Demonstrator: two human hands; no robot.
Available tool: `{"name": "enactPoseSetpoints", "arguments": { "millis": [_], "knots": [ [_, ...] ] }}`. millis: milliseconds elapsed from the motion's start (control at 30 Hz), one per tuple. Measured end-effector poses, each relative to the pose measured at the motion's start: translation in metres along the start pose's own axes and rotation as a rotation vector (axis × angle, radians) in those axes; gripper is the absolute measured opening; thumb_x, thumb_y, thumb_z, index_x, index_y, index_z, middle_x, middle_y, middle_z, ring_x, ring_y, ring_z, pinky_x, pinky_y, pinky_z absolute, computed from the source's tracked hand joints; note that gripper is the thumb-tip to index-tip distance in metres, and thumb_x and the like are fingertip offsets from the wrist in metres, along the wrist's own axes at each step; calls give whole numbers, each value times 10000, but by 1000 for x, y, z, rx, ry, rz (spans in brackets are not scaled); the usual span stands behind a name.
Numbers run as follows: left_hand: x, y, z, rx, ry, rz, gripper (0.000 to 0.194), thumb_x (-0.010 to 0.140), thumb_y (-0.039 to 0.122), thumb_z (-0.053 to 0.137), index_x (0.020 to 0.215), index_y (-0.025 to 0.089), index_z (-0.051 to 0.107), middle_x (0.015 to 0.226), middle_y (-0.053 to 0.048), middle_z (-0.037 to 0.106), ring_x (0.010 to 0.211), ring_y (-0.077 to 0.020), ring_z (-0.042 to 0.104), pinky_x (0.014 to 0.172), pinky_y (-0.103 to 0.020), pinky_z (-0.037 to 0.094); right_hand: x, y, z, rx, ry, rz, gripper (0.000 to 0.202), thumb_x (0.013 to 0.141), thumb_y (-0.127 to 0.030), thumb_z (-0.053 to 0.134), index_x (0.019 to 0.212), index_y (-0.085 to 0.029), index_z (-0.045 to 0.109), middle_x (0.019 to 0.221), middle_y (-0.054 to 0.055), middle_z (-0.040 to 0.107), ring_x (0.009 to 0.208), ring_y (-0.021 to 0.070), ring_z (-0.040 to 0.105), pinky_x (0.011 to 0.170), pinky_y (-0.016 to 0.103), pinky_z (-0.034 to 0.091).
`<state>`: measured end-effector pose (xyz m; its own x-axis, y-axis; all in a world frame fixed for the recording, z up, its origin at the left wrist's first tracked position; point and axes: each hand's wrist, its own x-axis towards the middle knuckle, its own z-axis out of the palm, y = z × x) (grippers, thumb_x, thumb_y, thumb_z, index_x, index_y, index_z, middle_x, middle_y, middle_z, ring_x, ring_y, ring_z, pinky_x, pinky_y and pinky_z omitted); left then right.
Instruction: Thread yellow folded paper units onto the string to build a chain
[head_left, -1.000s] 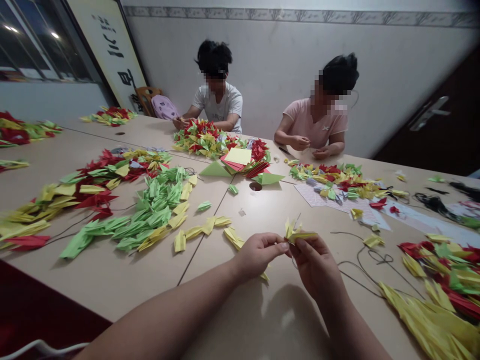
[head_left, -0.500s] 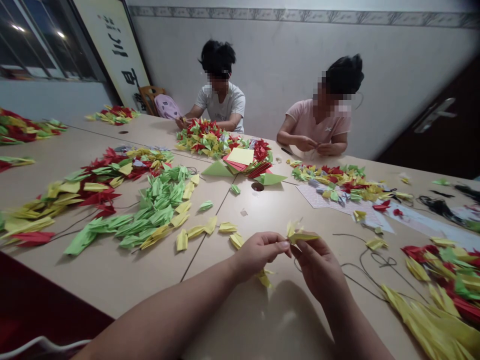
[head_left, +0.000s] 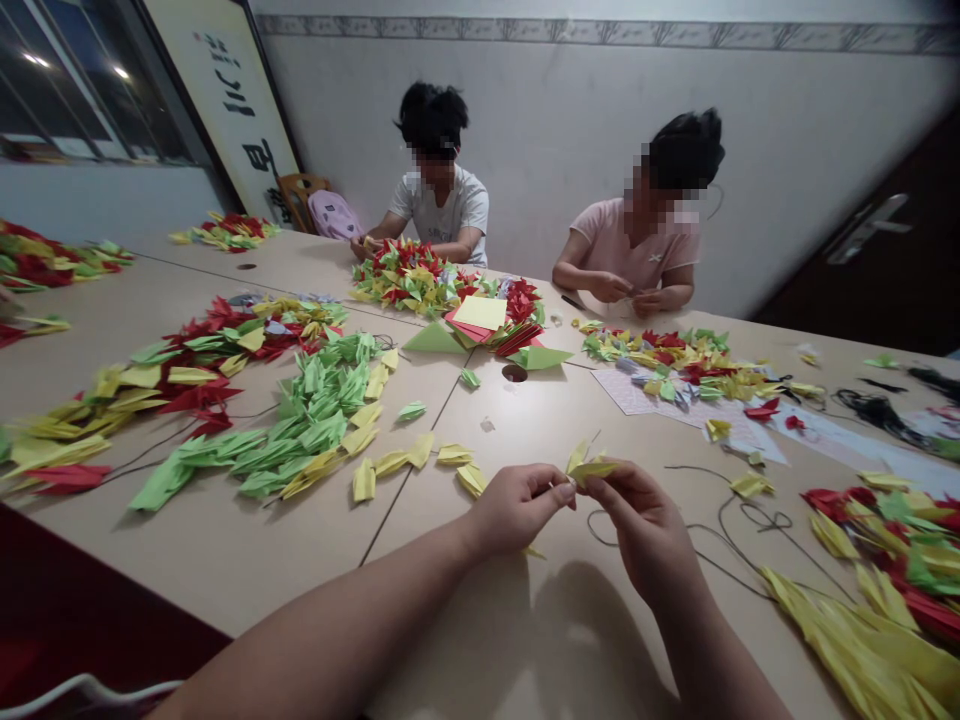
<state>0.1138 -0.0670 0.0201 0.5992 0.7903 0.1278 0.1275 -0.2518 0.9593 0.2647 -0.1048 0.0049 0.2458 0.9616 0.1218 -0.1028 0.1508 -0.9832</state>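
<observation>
Above the table in front of me, my left hand (head_left: pixel 525 507) and my right hand (head_left: pixel 637 520) meet at the fingertips. Both pinch a small yellow folded paper piece (head_left: pixel 587 466), with a pointed flap standing up and another lying toward the right fingers. Something thin sticks up from it, too fine to make out. Beneath my left hand the tip of another yellow paper piece (head_left: pixel 534 552) shows; the rest is hidden. A dark cord (head_left: pixel 731 565) lies in loops beside my right hand. Several yellow folded pieces (head_left: pixel 471 480) rest just left of my left hand.
Heaps of green folded paper (head_left: pixel 315 400) and mixed coloured pieces (head_left: pixel 187 350) cover the left side. Yellow and red pieces (head_left: pixel 885 560) lie at right. Square paper sheets (head_left: pixel 480 312) sit mid-table. Two people (head_left: pixel 446 210) work across the table, one in a pink top (head_left: pixel 637 250).
Both hands keep their pinch, and the yellow folded piece has shifted slightly left and turned. The piece below my left hand has moved up, mostly out of sight. My right hand has drawn slightly closer.
</observation>
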Motion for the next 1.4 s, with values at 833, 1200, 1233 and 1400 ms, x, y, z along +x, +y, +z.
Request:
{"name": "enactPoseSetpoints", "arguments": {
  "millis": [833,1200,1233,1400],
  "knots": [
    [-3,-8,-1,940,124,280,270,857,261,350,728,173,570,564,-26,574,530,-148,522,525,-244,329,-1,5,2,7,64,199,189,591,-323,724,667,-188,615,650,-4,613,649,134,529,629,254,417],
    [-2,-8,-3,651,154,165,278,862,317,379,772,188,608,590,5,585,530,-118,501,508,-217,313,-1,0,6,34,13,175,178,592,-307,730,678,-187,630,718,9,663,731,149,587,745,295,444],
    [-2,-9,-3,656,154,177,281,865,318,374,778,189,608,601,4,591,545,-120,510,519,-217,321,-1,-2,5,40,23,174,188,594,-318,726,688,-185,632,716,14,664,729,154,592,744,302,450],
    [0,-13,-4,653,169,229,283,876,315,360,815,188,605,642,0,616,581,-121,541,557,-212,362,4,-8,-1,199,179,158,227,616,-341,703,768,-216,591,702,-12,663,645,132,611,704,308,482]
  ]
}}
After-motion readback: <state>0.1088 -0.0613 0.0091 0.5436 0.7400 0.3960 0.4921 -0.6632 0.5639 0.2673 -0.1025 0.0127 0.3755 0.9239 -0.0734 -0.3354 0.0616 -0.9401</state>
